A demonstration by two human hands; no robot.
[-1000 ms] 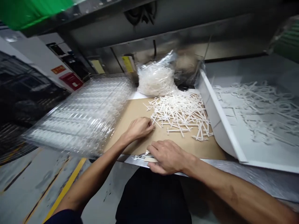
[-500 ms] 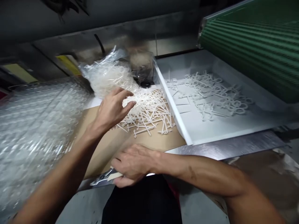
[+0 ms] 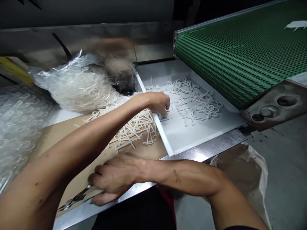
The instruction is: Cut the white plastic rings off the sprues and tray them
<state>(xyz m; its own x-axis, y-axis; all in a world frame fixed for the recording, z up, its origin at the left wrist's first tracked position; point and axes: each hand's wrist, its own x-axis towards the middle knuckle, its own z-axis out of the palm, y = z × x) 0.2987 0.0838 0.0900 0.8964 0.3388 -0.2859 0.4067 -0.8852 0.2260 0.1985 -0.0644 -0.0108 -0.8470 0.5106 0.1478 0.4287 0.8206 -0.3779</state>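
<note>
My left hand [image 3: 155, 102] reaches across the pile of white plastic stick parts [image 3: 134, 127] to the rim of the white tray [image 3: 165, 140], fingers curled at its near-left edge; what they hold, if anything, is hidden. The tray holds several white scissor-shaped plastic parts [image 3: 194, 100]. My right hand [image 3: 115, 179] rests at the table's front edge, closed on a metal cutter tool [image 3: 74, 199] whose tips point left. A brown cardboard sheet [image 3: 59, 137] lies under the pile.
A clear bag of white parts [image 3: 76, 86] sits behind the pile. Clear blister trays [image 3: 16, 127] lie at the left. A green conveyor belt [image 3: 240, 48] slopes above the tray at the right. A brown bag [image 3: 242, 169] hangs below the steel table edge [image 3: 216, 145].
My left hand left the stick pile and moved right to the tray's rim. My view swung right, showing the conveyor. My right hand stays at the front edge with the cutter.
</note>
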